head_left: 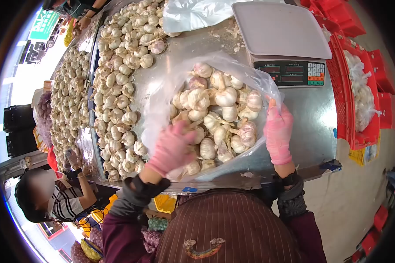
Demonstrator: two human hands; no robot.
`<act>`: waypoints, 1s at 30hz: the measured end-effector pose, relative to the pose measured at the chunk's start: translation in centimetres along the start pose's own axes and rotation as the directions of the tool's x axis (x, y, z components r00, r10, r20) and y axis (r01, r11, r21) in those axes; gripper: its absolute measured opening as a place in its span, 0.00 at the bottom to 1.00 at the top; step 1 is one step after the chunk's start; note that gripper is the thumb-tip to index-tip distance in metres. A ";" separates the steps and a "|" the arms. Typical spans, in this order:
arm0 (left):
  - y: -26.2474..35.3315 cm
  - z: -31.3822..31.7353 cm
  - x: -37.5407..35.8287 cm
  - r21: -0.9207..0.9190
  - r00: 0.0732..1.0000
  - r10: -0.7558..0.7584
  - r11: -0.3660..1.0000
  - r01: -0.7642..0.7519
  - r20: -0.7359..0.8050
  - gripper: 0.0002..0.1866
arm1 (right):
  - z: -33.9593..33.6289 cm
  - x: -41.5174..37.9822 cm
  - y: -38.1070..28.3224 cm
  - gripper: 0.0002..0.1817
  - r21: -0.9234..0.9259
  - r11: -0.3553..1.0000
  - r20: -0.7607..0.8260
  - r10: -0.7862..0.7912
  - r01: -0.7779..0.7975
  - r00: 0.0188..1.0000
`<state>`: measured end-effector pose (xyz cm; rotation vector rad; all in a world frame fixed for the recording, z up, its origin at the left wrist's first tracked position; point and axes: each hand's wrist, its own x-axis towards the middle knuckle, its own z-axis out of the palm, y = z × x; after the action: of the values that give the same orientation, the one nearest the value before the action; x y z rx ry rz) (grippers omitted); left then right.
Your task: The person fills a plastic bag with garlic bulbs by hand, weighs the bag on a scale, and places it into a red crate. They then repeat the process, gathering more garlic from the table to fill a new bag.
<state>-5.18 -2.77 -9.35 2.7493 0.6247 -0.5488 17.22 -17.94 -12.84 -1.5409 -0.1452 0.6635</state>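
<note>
A clear plastic bag (245, 70) lies wide-mouthed on the metal table, filled with garlic bulbs (226, 97), some purple-streaked. My right hand (278, 133), in a pink glove, grips the bag's rim on its right side, fingers pressed together on the film. Over the bag's left part is my left hand (173, 147), also pink-gloved and smeared by motion. Its fingers overlap the garlic near the bag's lower left, and I cannot tell whether they hold a bulb.
Loose garlic (123, 87) covers the table's left side, beyond which runs another garlic-covered strip (70, 96). A digital scale (289, 72) stands at the back right, beside red crates (353, 87) with bagged garlic. Plastic film (197, 15) lies behind. A person (70, 193) works at left, another's arm (87, 17) shows farther back.
</note>
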 end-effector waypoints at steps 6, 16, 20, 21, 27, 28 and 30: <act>-8.9 1.4 -0.5 -0.188 0.949 -0.315 0.932 0.310 0.004 0.21 | 0.8 -0.5 -0.1 0.16 0.030 0.998 0.051 0.062 -0.063 0.997; 4.7 -0.2 7.7 -0.322 0.814 0.230 0.835 -0.446 -0.533 0.26 | 1.9 0.1 0.2 0.17 -0.088 0.995 0.041 -0.031 0.035 0.999; 2.3 0.1 1.5 -0.146 0.699 -0.102 0.989 -0.004 -0.708 0.33 | 0.4 0.2 1.4 0.19 0.051 0.997 0.035 0.059 -0.060 0.998; -0.2 1.8 0.0 -0.129 0.506 -0.281 0.940 0.315 -0.816 0.33 | 0.2 0.3 1.9 0.19 0.041 0.999 0.007 0.017 -0.017 1.000; -8.3 6.0 -3.5 -0.959 0.527 -0.849 0.176 0.222 -0.034 0.19 | -0.6 0.3 -0.5 0.19 0.203 0.928 0.064 0.306 -0.313 0.950; -7.4 3.7 -3.2 -0.968 0.503 -0.842 0.247 0.035 -0.197 0.14 | -0.5 0.2 -1.5 0.19 0.198 0.932 0.061 0.299 -0.305 0.952; -4.3 -3.4 -3.8 -0.891 0.416 -0.788 0.403 -0.210 -0.454 0.07 | 0.1 0.0 -4.0 0.23 0.264 0.893 0.124 0.342 -0.364 0.931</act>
<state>-9.35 0.78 -5.46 1.5553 1.2792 1.0585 18.45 -17.45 -9.03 -1.2737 0.1756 0.9871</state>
